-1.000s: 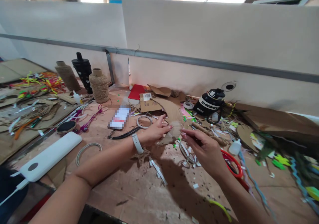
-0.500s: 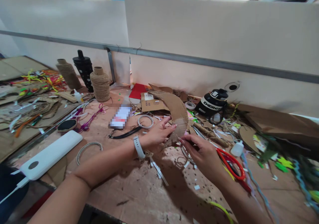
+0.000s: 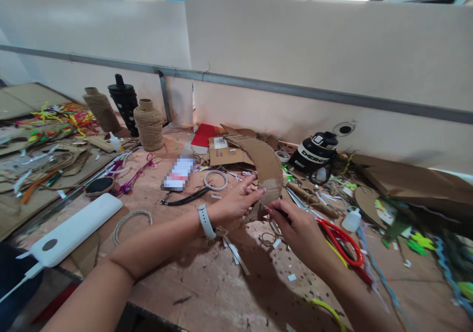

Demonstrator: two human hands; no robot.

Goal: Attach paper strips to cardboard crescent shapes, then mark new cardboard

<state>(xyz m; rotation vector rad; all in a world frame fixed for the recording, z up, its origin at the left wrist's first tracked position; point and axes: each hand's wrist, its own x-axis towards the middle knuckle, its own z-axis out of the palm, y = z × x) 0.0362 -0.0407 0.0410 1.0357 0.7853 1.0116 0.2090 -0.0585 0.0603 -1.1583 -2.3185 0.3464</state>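
Observation:
A curved strip of cardboard (image 3: 269,167) stands up from my left hand (image 3: 240,201), which is closed on its lower part, thumb on the near face. Close by on the right, my right hand (image 3: 291,221) pinches thin twine (image 3: 269,209) at the strip's lower end. Part of the twine is hidden by the fingers. Red-handled scissors (image 3: 342,243) lie beside my right forearm, blades pointing away. Under the hands there are white paper scraps (image 3: 236,254) and a loose coil of twine (image 3: 268,239).
Twine spools (image 3: 148,125) and a black tumbler (image 3: 123,103) stand at the back left. A phone (image 3: 178,173), a tape ring (image 3: 216,180) and a white power bank (image 3: 76,228) lie left. A black bottle (image 3: 314,154) and a small glue bottle (image 3: 352,218) are on the right.
The cardboard strip has shifted slightly to the right and turned a little. My left hand has moved slightly right with it, while the right hand stays close to its lower end.

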